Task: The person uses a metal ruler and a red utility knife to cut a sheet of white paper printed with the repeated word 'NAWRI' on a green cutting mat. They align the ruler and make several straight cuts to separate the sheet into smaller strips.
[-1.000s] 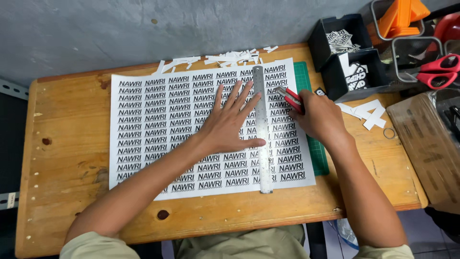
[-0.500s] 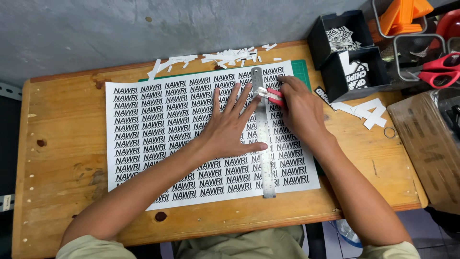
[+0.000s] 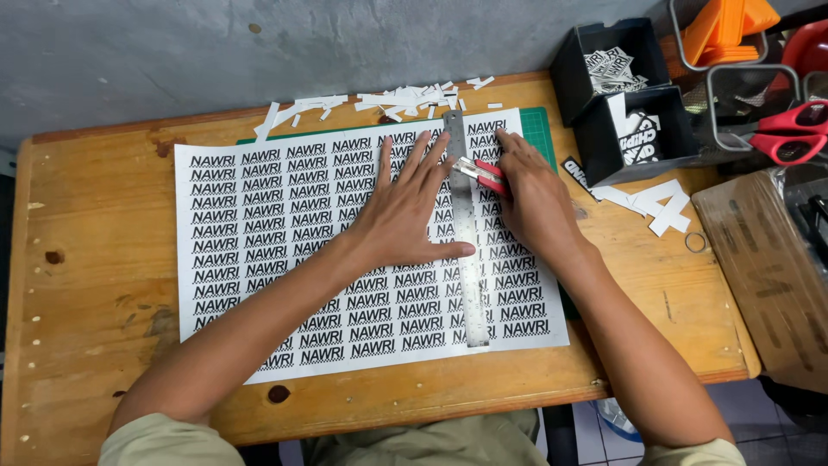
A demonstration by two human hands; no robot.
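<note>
1. The table (image 3: 86, 345) is crowded on the right: black boxes (image 3: 634, 129), loose cut labels (image 3: 660, 203) and scissors (image 3: 789, 129) lie near the right elbow, so a wide arm swing could knock them.
2. The sheet (image 3: 259, 242) lies flat on a green mat (image 3: 542, 129) that shows only at the top and right edges. If the sheet slides, I judge the cut would run through a row of labels.
3. The ruler (image 3: 461, 233) lies top to bottom between two columns. The left hand (image 3: 405, 216) is spread wide and flat, thumb and fingertips on the ruler; light pressure could let it pivot.
4. The right hand (image 3: 535, 194) grips a red cutter (image 3: 479, 173), blade at the ruler's edge near the top. The left fingertips lie close, so a blade riding over the ruler could nick them.
</note>
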